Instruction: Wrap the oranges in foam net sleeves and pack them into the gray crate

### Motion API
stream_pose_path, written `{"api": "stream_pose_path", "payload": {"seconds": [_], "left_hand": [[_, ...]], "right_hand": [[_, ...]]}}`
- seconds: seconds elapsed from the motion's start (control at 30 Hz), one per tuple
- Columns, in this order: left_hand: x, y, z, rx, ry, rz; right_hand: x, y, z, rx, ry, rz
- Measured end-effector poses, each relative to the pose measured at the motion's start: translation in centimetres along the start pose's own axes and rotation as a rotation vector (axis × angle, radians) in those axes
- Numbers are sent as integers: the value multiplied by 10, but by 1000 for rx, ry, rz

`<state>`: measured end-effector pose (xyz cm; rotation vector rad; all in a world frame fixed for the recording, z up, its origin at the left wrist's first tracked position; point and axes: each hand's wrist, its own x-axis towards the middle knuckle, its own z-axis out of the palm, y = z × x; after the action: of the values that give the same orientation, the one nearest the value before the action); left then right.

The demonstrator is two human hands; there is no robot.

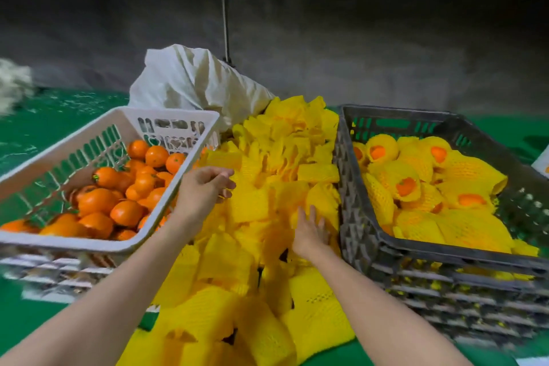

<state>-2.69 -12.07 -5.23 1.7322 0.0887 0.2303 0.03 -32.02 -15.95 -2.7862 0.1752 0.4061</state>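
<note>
Reaching over the heaped yellow foam net sleeves (225, 258) with right hand (310, 232) spread flat, resting on the pile, and left hand (205, 187) loosely curled, holding nothing, beside the white basket (59, 242). Likely risking snagging several meshed sleeves at once, or knocking some off the heap. Showing oranges (98, 200) bare, glossy and round in that basket; showing sleeved oranges (407, 184), orange patches peeking out, in the gray crate (353, 202) at right.
</note>
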Motion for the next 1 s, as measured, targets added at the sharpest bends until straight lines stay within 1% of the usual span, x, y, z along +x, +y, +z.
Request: {"api": "stream_pose_path", "payload": {"seconds": [0.1,0.17,0.23,0.3,0.4,0.43,0.47,0.5,0.53,0.6,0.67,0.73,0.8,0.83,0.9,0.93,1.0], "left_hand": [[-4,-11,-18,48,6,3],[-8,-15,-23,77,-8,-5],[-13,-15,-24,113,-82,-26],[-16,-10,-21,147,-222,-52],[-17,2,-17,107,-416,-117],[-17,6,-17,75,-452,-127],[-16,9,-17,44,-452,-121],[-15,12,-18,26,-413,-85],[-14,13,-20,50,-337,-22],[-12,12,-28,211,-148,102],[-14,12,-39,326,-8,224],[-16,12,-53,355,54,339],[-18,13,-71,392,97,433],[-17,15,-81,421,107,453],[-7,19,-105,404,92,416],[1,20,-120,314,62,353],[22,24,-150,51,20,182]], "right_hand": [[12,7,4,-81,152,33],[9,3,-3,-110,225,-5],[-2,-8,-21,-85,305,-87],[-18,-27,-47,39,399,-219],[-54,-57,-87,340,470,-445],[-65,-65,-97,415,466,-512],[-75,-72,-103,455,452,-552],[-81,-77,-106,465,440,-564],[-84,-82,-105,457,448,-558],[-87,-94,-99,420,521,-547],[-89,-110,-88,354,609,-614],[-85,-130,-79,347,638,-701],[-81,-153,-73,440,596,-722],[-78,-165,-69,498,561,-739],[-72,-190,-60,611,516,-792],[-69,-203,-54,671,506,-792],[-62,-226,-39,785,472,-729]]}}
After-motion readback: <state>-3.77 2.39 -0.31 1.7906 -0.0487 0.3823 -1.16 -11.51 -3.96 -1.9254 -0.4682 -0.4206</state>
